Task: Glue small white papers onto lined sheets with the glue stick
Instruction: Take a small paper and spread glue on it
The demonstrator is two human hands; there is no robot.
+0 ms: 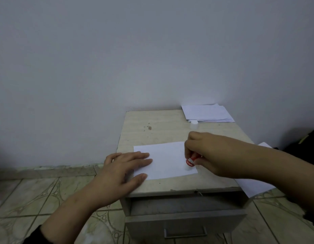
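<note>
The left hand (124,166) lies flat, fingers straight, pressing the white paper (166,160) at centre frame. The right hand (208,154) grips the red glue stick (191,161), tip on the paper; its fingers hide most of the stick.

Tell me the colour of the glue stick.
Red with white lettering; the head view shows the glue stick best.

**Materials and finishes**

The small cabinet (152,131) has a matt, pale wood-grain laminate top, stained and chipped. The white paper (166,161) looks smooth and matt. The glue stick (191,161) is glossy red plastic. The floor tiles (38,194) show a slight sheen.
</note>
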